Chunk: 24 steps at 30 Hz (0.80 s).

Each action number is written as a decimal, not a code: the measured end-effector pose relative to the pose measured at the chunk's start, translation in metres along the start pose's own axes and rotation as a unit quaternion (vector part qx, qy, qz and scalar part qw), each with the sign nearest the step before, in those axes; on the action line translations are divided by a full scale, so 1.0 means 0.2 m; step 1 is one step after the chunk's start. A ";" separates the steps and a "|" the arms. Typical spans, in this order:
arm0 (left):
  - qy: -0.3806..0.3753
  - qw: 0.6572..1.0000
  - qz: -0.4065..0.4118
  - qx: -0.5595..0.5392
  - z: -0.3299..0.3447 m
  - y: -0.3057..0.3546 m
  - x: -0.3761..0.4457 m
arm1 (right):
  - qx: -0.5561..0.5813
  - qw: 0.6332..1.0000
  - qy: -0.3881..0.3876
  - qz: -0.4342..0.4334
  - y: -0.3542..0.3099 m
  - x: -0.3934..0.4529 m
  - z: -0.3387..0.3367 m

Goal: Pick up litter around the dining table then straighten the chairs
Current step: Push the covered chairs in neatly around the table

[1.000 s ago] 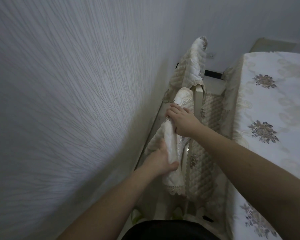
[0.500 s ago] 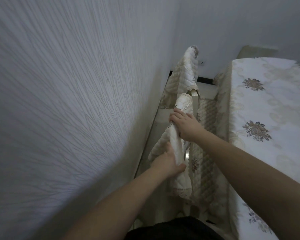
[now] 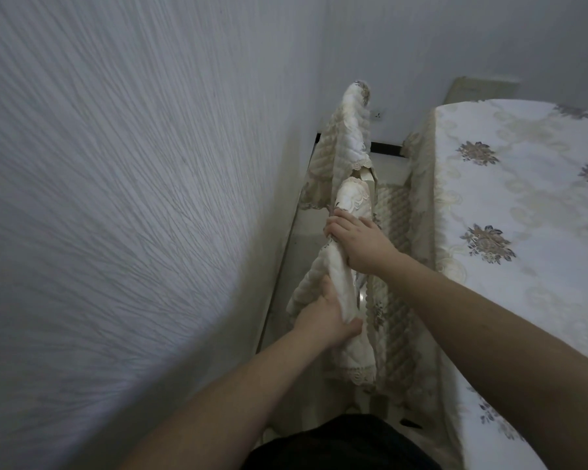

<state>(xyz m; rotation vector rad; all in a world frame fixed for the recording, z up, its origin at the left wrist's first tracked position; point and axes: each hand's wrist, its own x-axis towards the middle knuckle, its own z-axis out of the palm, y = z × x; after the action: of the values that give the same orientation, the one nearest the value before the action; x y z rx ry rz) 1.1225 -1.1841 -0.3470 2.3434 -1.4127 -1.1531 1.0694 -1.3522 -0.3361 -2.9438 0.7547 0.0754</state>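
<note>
Between a textured wall (image 3: 123, 198) and a cloth-draped dining table (image 3: 523, 232), a person grips the top rail of the near chair (image 3: 348, 212), which wears a quilted cream cover. Left hand (image 3: 326, 315), nearer the camera, is curled round the lower stretch of the covered rail, thumb wrapped to the front. Right hand (image 3: 357, 240) clasps the same rail higher up, fingers folded over it. Beyond, a second covered chair (image 3: 350, 130) stands just behind the first, close to the wall beside the table's floral cloth.

no readable text, labels, brands or numbers appear anywhere.
</note>
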 end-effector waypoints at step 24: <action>0.047 0.990 0.050 -0.127 -0.52 0.14 0.60 | 0.247 0.955 0.020 0.164 0.00 -0.31 0.14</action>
<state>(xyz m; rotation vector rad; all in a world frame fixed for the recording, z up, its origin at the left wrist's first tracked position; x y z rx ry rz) 1.2044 -1.3208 -0.3247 2.0998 -1.2552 -1.1075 1.0140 -1.3193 -0.3595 -2.3364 1.0789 -0.1296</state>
